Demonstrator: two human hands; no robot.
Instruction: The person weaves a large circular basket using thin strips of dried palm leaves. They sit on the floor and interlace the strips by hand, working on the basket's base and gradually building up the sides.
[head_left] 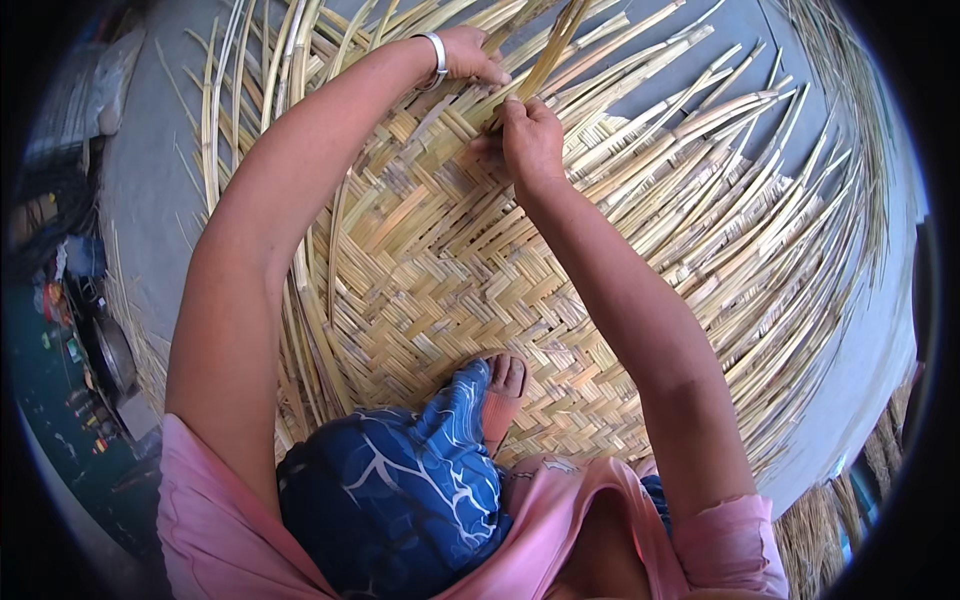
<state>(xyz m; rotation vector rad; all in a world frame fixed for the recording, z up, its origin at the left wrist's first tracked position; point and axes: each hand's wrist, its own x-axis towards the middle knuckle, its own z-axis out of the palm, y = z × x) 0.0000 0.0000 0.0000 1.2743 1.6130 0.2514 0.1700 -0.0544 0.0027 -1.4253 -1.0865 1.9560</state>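
Observation:
A partly woven mat point(440, 290) of flattened, pale yellow-green reed strips lies beneath me, in a zigzag pattern with long loose ends fanning out. At its far edge, my right hand point(533, 140) is closed, pinching a brownish reed strip point(556, 45) that rises away from me between thumb and fingers. Just left of it and farther off, my left hand point(468, 54), with a silver bracelet point(437, 52) on the wrist, bends over the strips. Its fingers seem closed on another reed strip point(515, 25); some of them are hidden.
My foot point(508, 378) in a sandal presses on the mat, beside my knee in blue patterned cloth point(400, 490). Grey floor point(150, 200) surrounds the mat. A dark round pan point(113, 355) and small items stand at the left. Thin stalks point(850, 90) lie along the right.

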